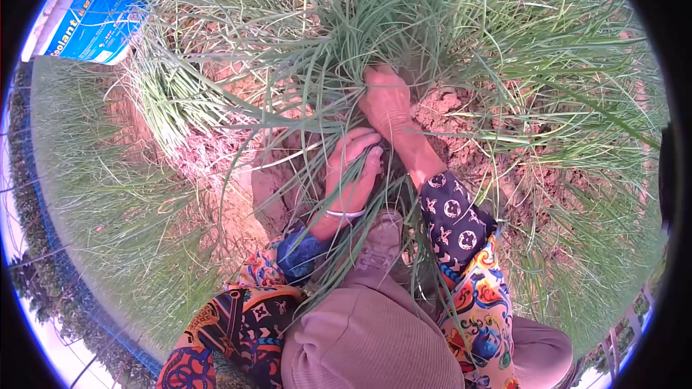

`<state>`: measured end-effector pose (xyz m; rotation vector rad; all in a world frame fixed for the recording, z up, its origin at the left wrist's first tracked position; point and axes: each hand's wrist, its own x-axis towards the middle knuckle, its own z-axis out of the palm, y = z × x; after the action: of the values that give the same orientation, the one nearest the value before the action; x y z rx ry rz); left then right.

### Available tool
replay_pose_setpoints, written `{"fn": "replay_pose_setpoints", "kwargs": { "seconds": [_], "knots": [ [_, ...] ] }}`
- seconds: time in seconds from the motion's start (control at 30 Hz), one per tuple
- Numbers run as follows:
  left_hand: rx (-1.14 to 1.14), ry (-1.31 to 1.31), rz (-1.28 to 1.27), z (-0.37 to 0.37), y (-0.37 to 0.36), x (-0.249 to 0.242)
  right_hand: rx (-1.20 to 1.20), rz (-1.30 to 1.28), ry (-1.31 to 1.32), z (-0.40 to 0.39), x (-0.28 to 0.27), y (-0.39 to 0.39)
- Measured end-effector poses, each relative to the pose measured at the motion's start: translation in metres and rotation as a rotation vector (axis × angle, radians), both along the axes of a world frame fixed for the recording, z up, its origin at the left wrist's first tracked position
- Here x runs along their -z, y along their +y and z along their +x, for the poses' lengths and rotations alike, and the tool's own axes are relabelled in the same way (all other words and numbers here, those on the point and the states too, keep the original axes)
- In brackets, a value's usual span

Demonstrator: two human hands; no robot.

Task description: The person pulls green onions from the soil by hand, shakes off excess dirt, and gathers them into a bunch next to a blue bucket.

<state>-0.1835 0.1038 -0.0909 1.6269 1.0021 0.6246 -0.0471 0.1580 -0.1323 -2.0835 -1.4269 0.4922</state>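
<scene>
My left hand [353, 173], with a white bracelet at the wrist, is closed around some long green stalks [339, 241] that hang down over my leg. Just above and to the right, my right hand [387, 99] is closed at the base of a dense green clump [382, 18]. Its fingertips are hidden among the leaves, so what they grip is partly covered. The wrists are close to each other above my shoe [380, 239].
A pile of pulled green stalks with pinkish roots [180, 112] lies at the left. Behind it stands a blue and white bucket [97, 14]. Reddish cloddy soil [461, 119] shows right of my hands, with more green plants [577, 130] beyond.
</scene>
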Motion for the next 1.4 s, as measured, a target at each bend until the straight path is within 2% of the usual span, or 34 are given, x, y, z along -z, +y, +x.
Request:
{"fn": "replay_pose_setpoints", "kwargs": {
  "seconds": [0.1, 0.2, 0.23, 0.33, 0.4, 0.47, 0.5, 0.6, 0.63, 0.73, 0.8, 0.87, 0.9, 1.0, 1.03, 1.1, 1.2, 1.23, 1.33, 1.37, 1.4],
  "knots": [
    [-0.030, -0.015, -0.005, -0.002, 0.001, -0.002, -0.028, -0.022, -0.057, -0.007, 0.006, 0.006],
    [-0.064, -0.021, -0.078, 0.001, -0.008, -0.006, 0.121, 0.119, 0.149, 0.004, 0.014, -0.002],
    [-0.069, -0.024, -0.095, -0.003, -0.006, -0.007, 0.190, 0.054, 0.255, 0.003, 0.015, -0.001],
    [-0.032, 0.005, -0.012, -0.010, -0.005, -0.001, 0.395, 0.209, 0.743, 0.003, 0.006, -0.003],
    [-0.051, 0.011, -0.011, -0.018, -0.005, 0.001, 0.416, 0.249, 0.932, 0.011, -0.011, -0.007],
    [-0.109, 0.040, -0.047, -0.032, -0.008, -0.002, 0.485, 0.159, 0.984, 0.013, -0.030, -0.013],
    [-0.176, -0.031, 0.112, -0.040, -0.008, 0.016, 0.411, 0.246, 0.894, 0.014, -0.024, -0.016],
    [-0.361, -0.086, -0.045, -0.048, 0.004, 0.021, 0.285, 0.183, 1.072, 0.020, -0.010, -0.020],
    [-0.367, -0.013, -0.019, -0.045, 0.008, 0.014, 0.222, 0.141, 0.949, 0.020, -0.010, -0.017],
    [-0.249, -0.147, -0.168, -0.024, 0.023, 0.002, 0.153, -0.081, 0.424, 0.011, -0.014, 0.008],
    [0.044, 0.172, 0.476, -0.023, 0.028, 0.003, 0.017, -0.188, 0.227, 0.007, -0.006, 0.022],
    [0.102, 0.121, 0.253, -0.021, 0.018, -0.005, -0.103, -0.223, 0.045, 0.002, -0.005, 0.030],
    [0.068, 0.013, 0.176, -0.016, 0.010, -0.006, -0.085, -0.241, 0.057, -0.002, -0.005, 0.031],
    [0.096, 0.074, 0.238, -0.015, 0.004, -0.010, -0.153, -0.168, -0.027, 0.000, -0.002, 0.029],
    [0.080, 0.060, 0.172, -0.013, 0.001, -0.012, -0.162, -0.145, -0.028, 0.001, -0.002, 0.028],
    [0.096, 0.103, 0.230, -0.012, -0.001, -0.015, -0.179, -0.093, -0.028, 0.001, -0.001, 0.027],
    [0.130, 0.128, 0.294, -0.016, -0.001, -0.020, 0.058, -0.059, 0.266, 0.005, 0.005, 0.022],
    [0.132, 0.144, 0.309, -0.017, -0.003, -0.021, 0.168, 0.027, 0.494, 0.004, 0.017, 0.021],
    [0.133, 0.139, 0.316, -0.019, -0.007, -0.020, 0.177, 0.105, 0.754, 0.016, -0.001, 0.011],
    [0.129, 0.134, 0.310, -0.019, -0.009, -0.020, 0.153, 0.030, 0.670, 0.025, -0.014, 0.006],
    [0.127, 0.130, 0.306, -0.020, -0.009, -0.019, 0.139, -0.010, 0.722, 0.032, -0.024, 0.001]
  ]
}}
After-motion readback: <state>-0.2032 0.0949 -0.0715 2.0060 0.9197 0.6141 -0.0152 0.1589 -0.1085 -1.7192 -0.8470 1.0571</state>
